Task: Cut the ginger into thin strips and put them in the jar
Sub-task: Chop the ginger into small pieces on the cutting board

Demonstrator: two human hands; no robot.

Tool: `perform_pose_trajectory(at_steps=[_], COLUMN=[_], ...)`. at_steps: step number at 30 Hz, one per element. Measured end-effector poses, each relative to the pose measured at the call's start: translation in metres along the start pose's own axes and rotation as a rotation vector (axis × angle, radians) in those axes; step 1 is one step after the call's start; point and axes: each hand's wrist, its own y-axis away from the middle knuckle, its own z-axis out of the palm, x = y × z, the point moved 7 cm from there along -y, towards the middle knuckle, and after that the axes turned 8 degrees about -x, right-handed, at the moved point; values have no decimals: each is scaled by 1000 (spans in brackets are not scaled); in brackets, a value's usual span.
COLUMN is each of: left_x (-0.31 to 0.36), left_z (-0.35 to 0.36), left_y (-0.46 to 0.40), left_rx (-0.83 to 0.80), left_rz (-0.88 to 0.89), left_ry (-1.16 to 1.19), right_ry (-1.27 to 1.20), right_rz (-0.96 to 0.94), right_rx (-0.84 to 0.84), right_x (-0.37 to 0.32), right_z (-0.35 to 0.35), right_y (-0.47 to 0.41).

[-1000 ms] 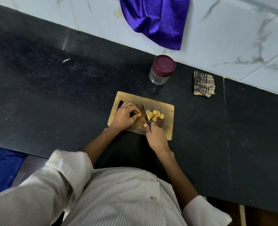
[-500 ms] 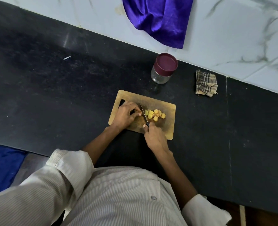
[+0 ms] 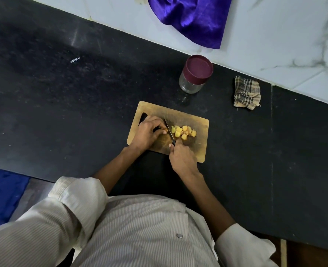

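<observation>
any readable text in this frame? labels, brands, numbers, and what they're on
None readable.
White mark on the black counter: could be lettering, too small and blurred to read.
Jar with maroon lid: no label visible.
Cutting board, knife, checked cloth, purple cloth: no print visible.

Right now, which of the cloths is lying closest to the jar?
The purple cloth, hanging down the white wall just behind the jar. The small checked cloth lies farther off to the jar's right, and the blue cloth is far away at the bottom left.
</observation>
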Motion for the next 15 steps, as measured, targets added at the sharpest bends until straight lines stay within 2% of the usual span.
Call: perform_pose_trajectory(at_steps=[15], left_x=[4], left_z=[0], left_y=[2], left_rx=[40], left_rz=[31], left_ry=[-42], right_ry=[-17], right_rz=[34], right_rx=[-22], right_x=[-13], right_z=[-6], right_y=[-16])
